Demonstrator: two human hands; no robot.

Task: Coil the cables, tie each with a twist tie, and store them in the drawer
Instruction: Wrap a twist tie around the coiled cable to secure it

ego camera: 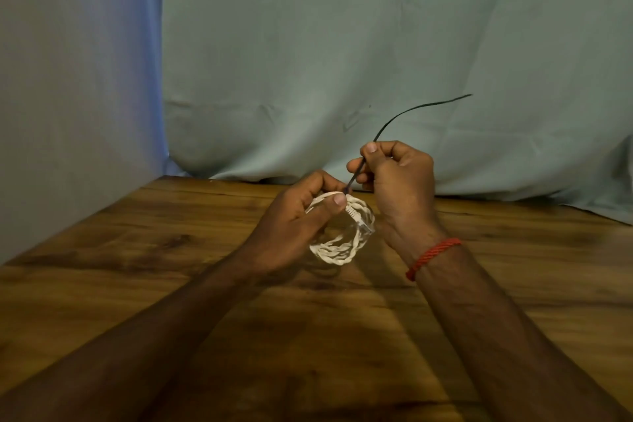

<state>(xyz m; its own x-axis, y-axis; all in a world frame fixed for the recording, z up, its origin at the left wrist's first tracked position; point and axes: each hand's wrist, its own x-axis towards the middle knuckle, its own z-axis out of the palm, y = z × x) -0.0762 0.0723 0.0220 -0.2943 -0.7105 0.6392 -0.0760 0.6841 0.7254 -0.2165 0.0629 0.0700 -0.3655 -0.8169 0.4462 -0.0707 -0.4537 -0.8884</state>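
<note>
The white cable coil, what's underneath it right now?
Wooden table and a shadow; the white cable coil seems held above it. The left hand covers the coil's left part, hiding the table there.

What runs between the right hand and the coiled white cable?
Head view: a thin black twist tie, pinched by the right hand, reaching the coiled white cable.

Above the brown wooden table [137, 267], the left hand [291, 226] holds the white coiled cable [342, 257] by its top, just left of the right hand [400, 181]. The thin black twist tie [355, 175] rises from the coil's top, is pinched in the right hand, and runs on up and rightward. A pale cloth backdrop [342, 44] hangs behind the table.
</note>
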